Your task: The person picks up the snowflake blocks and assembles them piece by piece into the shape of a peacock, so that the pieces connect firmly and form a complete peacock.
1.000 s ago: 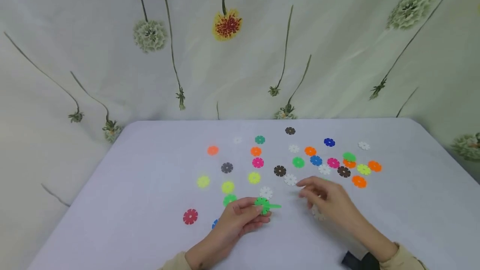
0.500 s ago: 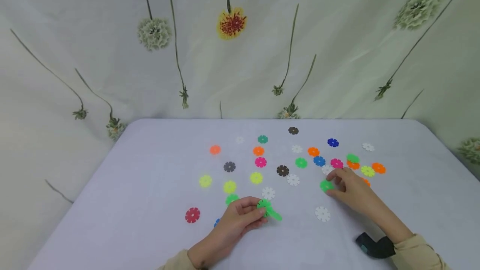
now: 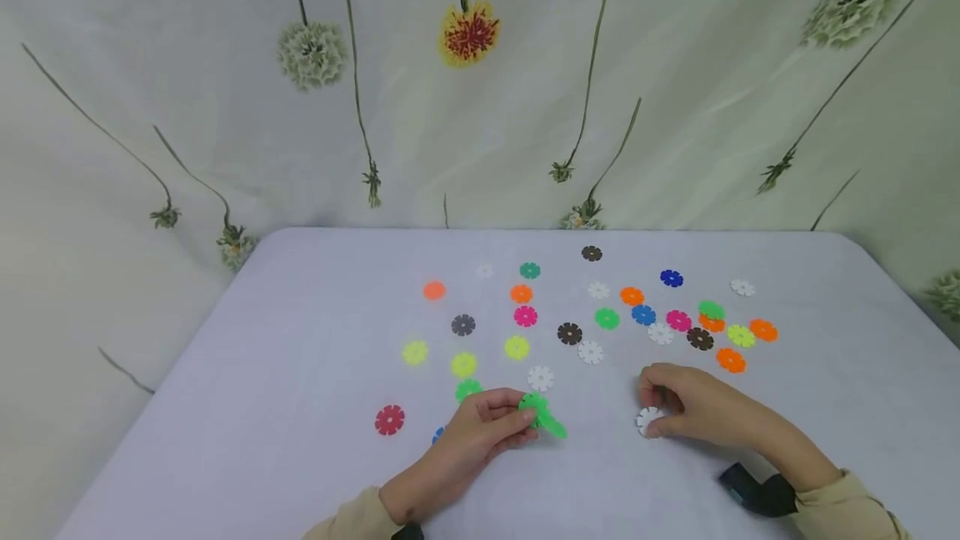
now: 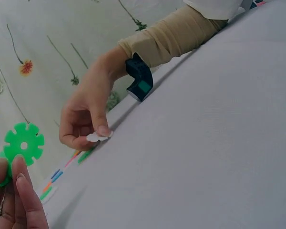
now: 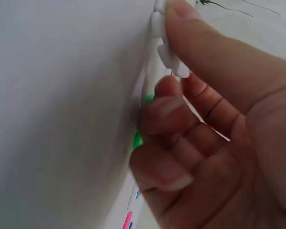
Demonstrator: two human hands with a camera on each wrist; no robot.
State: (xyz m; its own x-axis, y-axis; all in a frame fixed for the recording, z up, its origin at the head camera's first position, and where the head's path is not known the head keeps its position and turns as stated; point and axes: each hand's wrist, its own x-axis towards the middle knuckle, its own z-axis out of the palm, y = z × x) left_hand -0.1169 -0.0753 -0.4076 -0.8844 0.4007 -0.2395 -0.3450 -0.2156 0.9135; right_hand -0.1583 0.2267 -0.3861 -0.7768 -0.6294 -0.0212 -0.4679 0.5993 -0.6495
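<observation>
No writing shows on anything here. My left hand [image 3: 472, 440] pinches joined green discs [image 3: 542, 417] just above the table [image 3: 285, 407], toward its near edge; my left wrist view shows one green disc upright and whole, the other hidden behind my fingers [image 4: 24, 191]. My right hand [image 3: 693, 411], curled, pinches a white disc [image 3: 648, 421] at the table surface, thumb on top. My right wrist view shows that disc edge-on, blurred. Scattered coloured discs [image 3: 607, 319] lie toward the far edge.

Bare table [image 3: 300, 407] nr left edge & front; scattered discs [image 3: 570, 333] crowd centre-right.
</observation>
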